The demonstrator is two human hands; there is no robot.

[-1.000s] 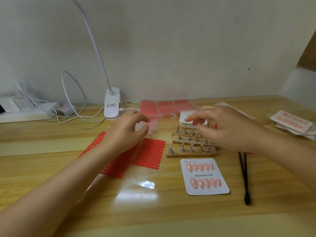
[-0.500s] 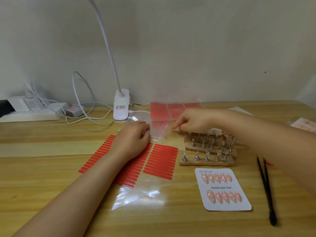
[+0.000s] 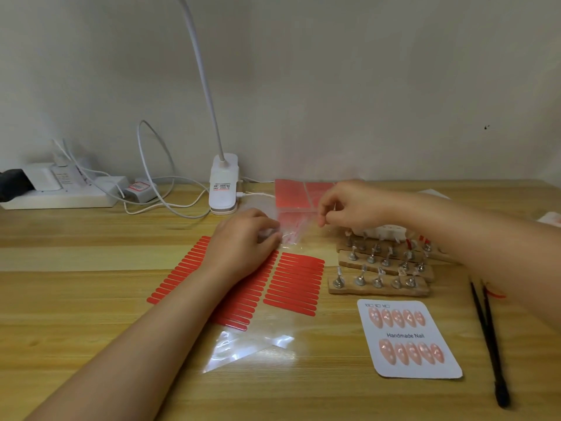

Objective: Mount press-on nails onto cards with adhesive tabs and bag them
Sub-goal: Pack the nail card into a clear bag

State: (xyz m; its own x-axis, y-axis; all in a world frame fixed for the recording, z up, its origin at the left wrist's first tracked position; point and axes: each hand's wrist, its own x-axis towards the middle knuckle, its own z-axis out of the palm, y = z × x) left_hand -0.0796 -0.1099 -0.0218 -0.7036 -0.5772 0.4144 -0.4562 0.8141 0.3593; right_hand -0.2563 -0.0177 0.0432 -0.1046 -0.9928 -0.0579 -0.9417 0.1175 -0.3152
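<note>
While our left hand (image 3: 243,238) lies on the sheet of red adhesive strips (image 3: 291,284), its fingers curl round the near left part of the clear plastic bag's (image 3: 252,344) mouth, pinning the film against the wooden table (image 3: 91,344). Our right hand (image 3: 352,208) hovers a little farther back and to the right, thumb and forefinger pinched together on the other edge of that mouth; the film is so thin there that we cannot tell how much of it sits between the fingertips. The bag itself lies flat, running from the two hands toward us across the strips, its near corner shining under the light.

Right of the bag, the white card (image 3: 409,338) printed "Handmade Nail" lies on the table with two rows of five pink nails stuck on it, untouched and outside the bag. Just behind the card stand the wooden nail holders (image 3: 379,284), three rows of small metal stands, partly hidden by our right forearm. Black tweezers (image 3: 488,338) lie to the right of the card, pointing toward us.

At the back, a white clip lamp (image 3: 223,189) stands by the wall with its neck rising out of view, a power strip (image 3: 60,192) with cables sits to its left, and red tab sheets (image 3: 297,192) lie flat behind the hands
</note>
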